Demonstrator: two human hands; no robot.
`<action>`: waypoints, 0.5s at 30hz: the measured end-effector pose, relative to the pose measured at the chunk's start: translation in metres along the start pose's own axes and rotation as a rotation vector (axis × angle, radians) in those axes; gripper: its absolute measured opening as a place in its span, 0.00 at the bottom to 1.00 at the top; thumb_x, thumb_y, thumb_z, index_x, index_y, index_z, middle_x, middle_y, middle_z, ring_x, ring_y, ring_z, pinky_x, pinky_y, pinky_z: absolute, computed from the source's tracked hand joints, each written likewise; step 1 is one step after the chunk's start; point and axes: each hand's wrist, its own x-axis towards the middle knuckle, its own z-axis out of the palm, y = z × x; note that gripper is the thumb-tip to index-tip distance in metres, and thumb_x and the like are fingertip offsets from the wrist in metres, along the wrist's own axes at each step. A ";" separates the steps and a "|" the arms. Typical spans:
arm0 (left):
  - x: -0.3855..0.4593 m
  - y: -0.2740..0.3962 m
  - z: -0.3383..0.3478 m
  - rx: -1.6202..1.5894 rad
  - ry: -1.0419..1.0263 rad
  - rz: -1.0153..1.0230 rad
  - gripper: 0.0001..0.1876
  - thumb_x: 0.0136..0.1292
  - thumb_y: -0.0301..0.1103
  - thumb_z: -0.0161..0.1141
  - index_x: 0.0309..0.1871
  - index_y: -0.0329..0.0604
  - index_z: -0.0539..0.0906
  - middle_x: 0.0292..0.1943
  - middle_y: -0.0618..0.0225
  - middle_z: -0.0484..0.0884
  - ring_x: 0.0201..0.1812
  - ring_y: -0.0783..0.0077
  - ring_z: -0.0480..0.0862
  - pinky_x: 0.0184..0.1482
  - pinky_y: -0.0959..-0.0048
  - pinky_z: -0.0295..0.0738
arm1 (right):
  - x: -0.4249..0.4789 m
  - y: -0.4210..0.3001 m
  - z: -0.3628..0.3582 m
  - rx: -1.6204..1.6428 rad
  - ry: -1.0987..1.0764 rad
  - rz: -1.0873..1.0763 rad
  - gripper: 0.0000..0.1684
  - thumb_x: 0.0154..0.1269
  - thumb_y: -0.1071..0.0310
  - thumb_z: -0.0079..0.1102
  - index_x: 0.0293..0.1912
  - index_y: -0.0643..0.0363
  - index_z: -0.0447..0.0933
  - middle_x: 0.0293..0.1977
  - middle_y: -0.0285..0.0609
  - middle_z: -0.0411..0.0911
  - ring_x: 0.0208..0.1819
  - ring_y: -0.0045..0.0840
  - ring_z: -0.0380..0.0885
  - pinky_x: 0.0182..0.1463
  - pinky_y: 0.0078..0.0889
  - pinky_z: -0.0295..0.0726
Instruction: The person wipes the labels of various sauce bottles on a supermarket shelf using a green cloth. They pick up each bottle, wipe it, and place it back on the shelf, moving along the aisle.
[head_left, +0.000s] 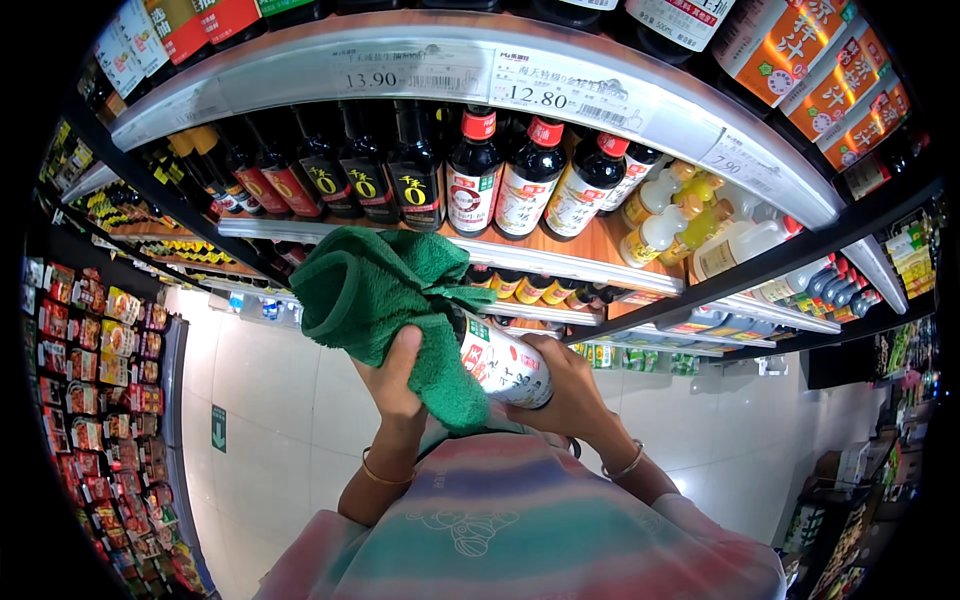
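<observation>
My left hand (397, 375) grips a green terry cloth (382, 292), which is bunched over the neck end of a sauce bottle (502, 367). Around the base of that bottle my right hand (566, 386) is closed. The bottle lies tilted, its neck to the upper left and its white label facing up; the cloth hides its cap. Just beyond my hands, dark bottles with red caps (527, 180) stand upright on a wooden shelf (570, 244). Left of them is a row of black-labelled bottles (416, 184).
A shelf edge with price tags (450, 71) runs above the bottles. Clear and yellow bottles (660, 217) stand at the right, near a black shelf upright (750, 281). Lower shelves hold small jars (532, 289). Packets hang on a rack (105, 390) at the left, beside the tiled floor (285, 420).
</observation>
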 end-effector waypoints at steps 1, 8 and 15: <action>-0.005 -0.005 -0.004 -0.048 -0.020 -0.010 0.25 0.58 0.32 0.62 0.56 0.30 0.70 0.46 0.59 0.78 0.46 0.68 0.78 0.54 0.70 0.70 | 0.002 -0.002 -0.002 0.027 0.003 -0.021 0.42 0.37 0.61 0.76 0.53 0.64 0.68 0.41 0.55 0.78 0.41 0.43 0.81 0.44 0.38 0.79; -0.034 -0.067 -0.051 -0.280 -0.290 -0.234 0.23 0.50 0.45 0.71 0.40 0.32 0.83 0.43 0.61 0.83 0.48 0.64 0.80 0.57 0.64 0.71 | 0.012 -0.007 -0.009 0.328 -0.246 -0.021 0.42 0.35 0.60 0.78 0.50 0.66 0.68 0.36 0.52 0.80 0.37 0.35 0.82 0.43 0.33 0.79; -0.020 -0.056 -0.047 -0.421 -0.486 -0.287 0.32 0.52 0.45 0.72 0.54 0.31 0.74 0.52 0.58 0.78 0.53 0.62 0.78 0.60 0.61 0.70 | -0.007 0.027 0.019 0.988 -0.448 0.288 0.49 0.35 0.56 0.80 0.53 0.71 0.67 0.38 0.50 0.79 0.34 0.33 0.81 0.42 0.34 0.81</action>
